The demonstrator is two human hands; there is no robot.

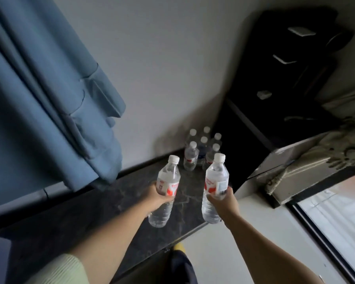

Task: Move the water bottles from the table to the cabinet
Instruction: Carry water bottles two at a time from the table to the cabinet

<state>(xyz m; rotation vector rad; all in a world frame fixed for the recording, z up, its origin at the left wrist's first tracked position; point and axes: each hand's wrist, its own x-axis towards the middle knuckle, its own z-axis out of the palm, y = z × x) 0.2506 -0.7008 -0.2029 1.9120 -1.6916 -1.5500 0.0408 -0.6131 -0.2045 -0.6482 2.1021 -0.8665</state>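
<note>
My left hand (156, 198) grips a clear water bottle (166, 185) with a white cap and a red-and-white label around its middle. My right hand (226, 198) grips a second bottle (215, 181) of the same kind. Both bottles are upright, held above a dark marble-patterned counter (111, 206). Several more capped water bottles (201, 150) stand clustered at the counter's far end, against the white wall.
A blue curtain (49, 89) hangs at the left over the counter. A black cabinet with drawers and light handles (285, 68) stands at the back right. A pale ledge with cloth and cord (305, 167) and a window (336, 222) lie at the right.
</note>
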